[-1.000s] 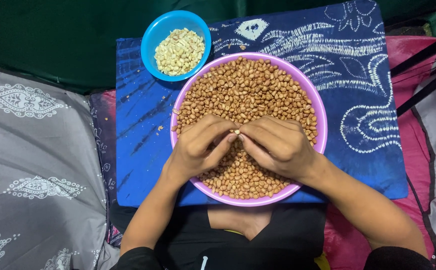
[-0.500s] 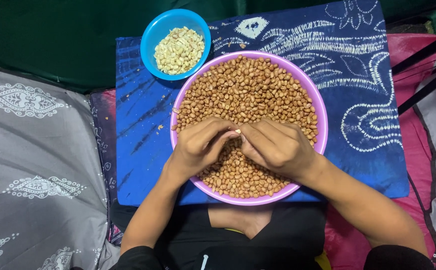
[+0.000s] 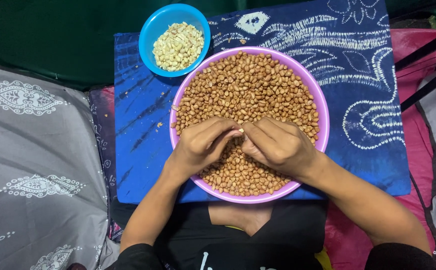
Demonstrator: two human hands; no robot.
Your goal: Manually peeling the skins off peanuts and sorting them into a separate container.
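Note:
A wide purple bowl holds a heap of brown-skinned peanuts. My left hand and my right hand hover over the near half of the heap, fingertips meeting at its middle. Between those fingertips sits a single pale peanut, pinched by both hands. Behind the purple bowl to the left stands a small blue bowl filled with pale skinned peanuts.
Both bowls rest on a blue patterned cloth. Bits of peanut skin lie on the cloth left of the purple bowl. A grey patterned fabric covers the left side, pink fabric the right, dark green cloth the back.
My fingertips have shifted slightly around the peanut held between them. Hands, bowls and cloth stay where they were.

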